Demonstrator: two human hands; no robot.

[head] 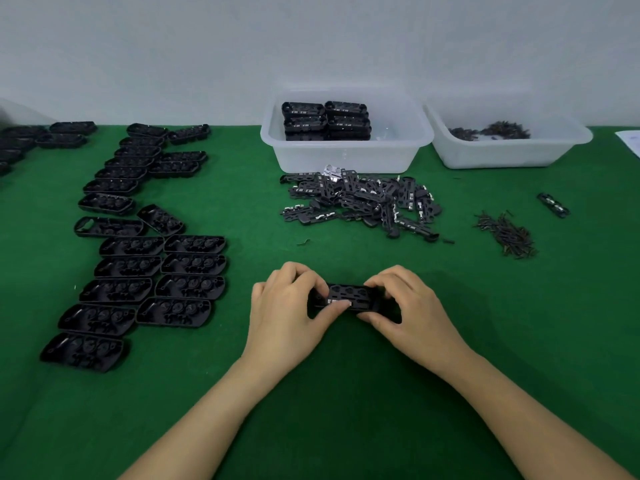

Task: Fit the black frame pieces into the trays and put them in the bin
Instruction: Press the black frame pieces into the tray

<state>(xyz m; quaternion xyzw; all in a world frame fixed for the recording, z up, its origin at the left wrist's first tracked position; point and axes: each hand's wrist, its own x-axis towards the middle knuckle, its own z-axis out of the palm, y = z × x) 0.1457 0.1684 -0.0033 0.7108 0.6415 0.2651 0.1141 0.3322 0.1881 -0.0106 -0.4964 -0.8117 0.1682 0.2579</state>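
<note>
Both hands hold one black tray (349, 297) with a black frame piece lying in it, low over the green table. My left hand (287, 306) grips its left end, thumb pressing on the frame piece. My right hand (405, 306) grips the right end with curled fingers. A heap of loose black frame pieces (360, 202) lies just beyond. Several empty black trays (145, 258) lie in rows at the left. The clear bin (346, 154) at the back holds stacked filled trays (325, 121).
A second clear bin (502, 154) at the back right holds small dark metal parts. A loose pile of the same parts (509, 233) lies on the green cloth at right, with a single frame piece (553, 205) beyond it. A white sheet (630, 140) shows at the far right edge.
</note>
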